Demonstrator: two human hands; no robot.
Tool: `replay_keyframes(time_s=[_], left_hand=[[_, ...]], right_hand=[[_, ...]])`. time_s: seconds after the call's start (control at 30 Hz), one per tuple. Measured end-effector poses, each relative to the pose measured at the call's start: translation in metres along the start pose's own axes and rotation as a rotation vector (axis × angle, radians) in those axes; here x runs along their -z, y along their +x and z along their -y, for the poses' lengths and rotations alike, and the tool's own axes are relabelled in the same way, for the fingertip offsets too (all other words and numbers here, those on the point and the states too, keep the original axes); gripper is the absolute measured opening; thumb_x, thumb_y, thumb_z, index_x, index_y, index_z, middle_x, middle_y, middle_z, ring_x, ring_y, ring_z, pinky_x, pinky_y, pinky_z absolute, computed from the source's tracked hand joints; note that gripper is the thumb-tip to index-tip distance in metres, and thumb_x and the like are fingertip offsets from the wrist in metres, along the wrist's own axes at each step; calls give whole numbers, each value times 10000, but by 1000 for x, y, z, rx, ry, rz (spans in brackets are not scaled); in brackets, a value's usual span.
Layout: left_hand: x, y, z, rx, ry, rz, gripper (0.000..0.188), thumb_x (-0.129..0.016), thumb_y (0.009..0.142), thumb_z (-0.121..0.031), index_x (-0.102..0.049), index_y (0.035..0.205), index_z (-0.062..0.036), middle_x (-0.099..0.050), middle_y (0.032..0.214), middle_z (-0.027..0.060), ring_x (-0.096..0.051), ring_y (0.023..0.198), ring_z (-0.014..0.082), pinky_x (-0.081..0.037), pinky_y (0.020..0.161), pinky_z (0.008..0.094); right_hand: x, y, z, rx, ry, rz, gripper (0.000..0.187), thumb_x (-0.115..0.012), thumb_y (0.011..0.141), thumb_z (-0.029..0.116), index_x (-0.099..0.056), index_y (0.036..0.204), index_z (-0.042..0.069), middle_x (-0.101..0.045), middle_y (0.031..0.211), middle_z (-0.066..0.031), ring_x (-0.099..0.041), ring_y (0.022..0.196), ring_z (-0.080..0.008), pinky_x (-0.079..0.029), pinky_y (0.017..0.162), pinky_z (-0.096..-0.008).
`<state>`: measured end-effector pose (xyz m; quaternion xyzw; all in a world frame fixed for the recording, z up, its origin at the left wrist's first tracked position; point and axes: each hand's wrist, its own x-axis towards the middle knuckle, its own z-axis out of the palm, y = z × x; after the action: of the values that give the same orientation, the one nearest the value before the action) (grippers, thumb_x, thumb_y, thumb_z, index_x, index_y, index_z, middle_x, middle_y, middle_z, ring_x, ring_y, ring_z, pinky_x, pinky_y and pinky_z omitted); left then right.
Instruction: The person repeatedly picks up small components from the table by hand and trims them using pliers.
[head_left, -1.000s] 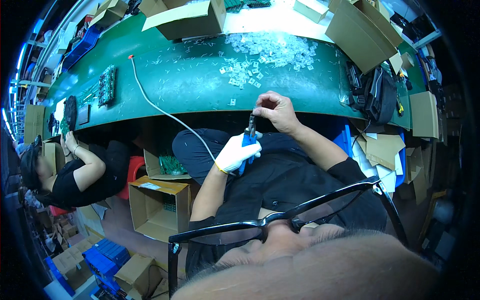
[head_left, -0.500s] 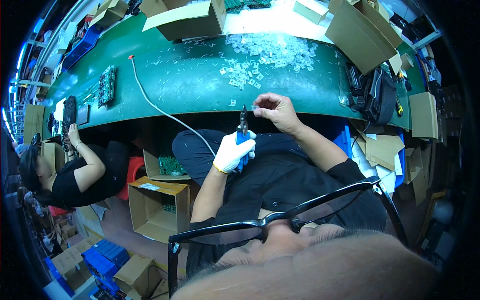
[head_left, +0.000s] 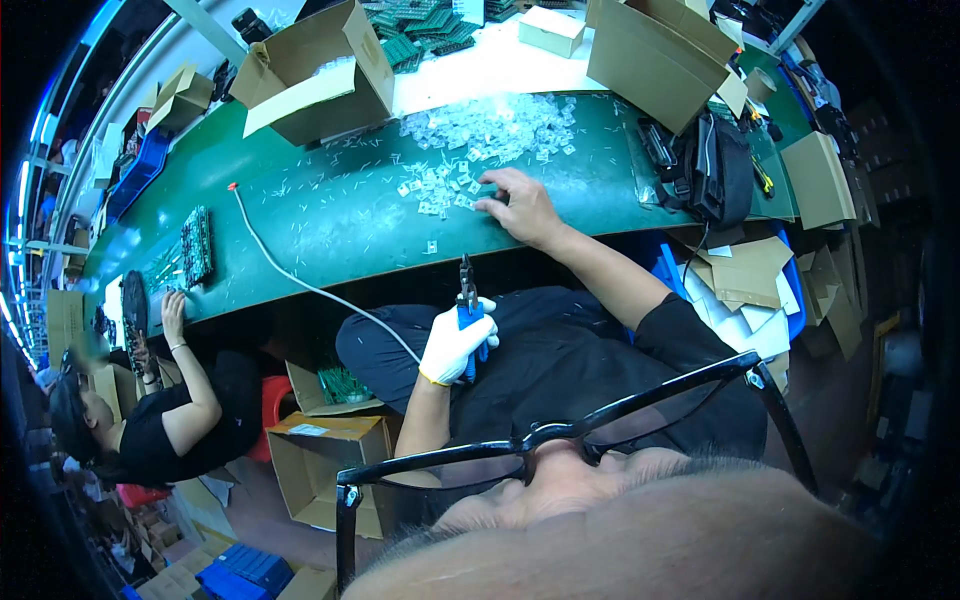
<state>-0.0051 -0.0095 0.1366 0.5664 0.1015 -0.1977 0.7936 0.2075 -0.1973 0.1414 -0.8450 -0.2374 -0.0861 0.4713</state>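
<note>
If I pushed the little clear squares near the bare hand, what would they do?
The little clear squares would probably slide rather than roll, since they look flat on the shiny green table. Each is likely light, being tiny beside the right hand. They might scatter, as they lie loose.

Green surface (head_left: 345,225), far part covered by white sheet (head_left: 445,88). Large heap of small clear pieces (head_left: 510,125) spread before sheet; smaller cluster (head_left: 437,190) scattered just beside it, lone piece (head_left: 432,247) left near front edge. Thin pale slivers (head_left: 277,190) strewn across middle. Grey cable (head_left: 262,250) with red tip laid at left, run over front edge. Block of green boards (head_left: 197,246) placed farther left. Open cardboard box (head_left: 340,110) stood at far side; black bag (head_left: 722,170) set at right.
</note>
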Motion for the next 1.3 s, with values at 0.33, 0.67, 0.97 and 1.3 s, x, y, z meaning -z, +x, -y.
replay_keyframes(time_s=[0.33,0.67,0.97,1.3], left_hand=[[3,3,5,11,-16,19,441,-768,991,-188,-635,1324,69,-725,965,91,-730,853,187,-599,801,341],[3,4,6,19,-10,34,437,-765,989,-158,-628,1335,71,-723,970,87,-727,873,182,-601,825,340],[-2,4,2,18,1,32,403,-755,991,-141,-634,1320,59,-720,951,68,-715,846,149,-574,774,298],[-5,6,-10,-3,-23,44,411,-758,1002,-138,-616,1344,41,-703,947,43,-700,844,115,-545,737,255]], right_hand=[[57,24,-56,49,-556,-103,261,-679,898,28,-749,1143,85,-743,1076,-137,-665,1045,-366,-550,942,-472],[55,22,-69,132,-506,-15,259,-599,866,-47,-771,1040,37,-683,1055,-150,-660,1074,-380,-553,947,-472],[63,15,-61,150,-363,-51,94,-659,918,-13,-711,987,23,-674,1023,-183,-686,984,-409,-570,868,-493],[29,-18,-20,-358,589,159,220,-753,968,37,-715,1181,0,-727,1034,-78,-726,904,-204,-603,807,-339]])
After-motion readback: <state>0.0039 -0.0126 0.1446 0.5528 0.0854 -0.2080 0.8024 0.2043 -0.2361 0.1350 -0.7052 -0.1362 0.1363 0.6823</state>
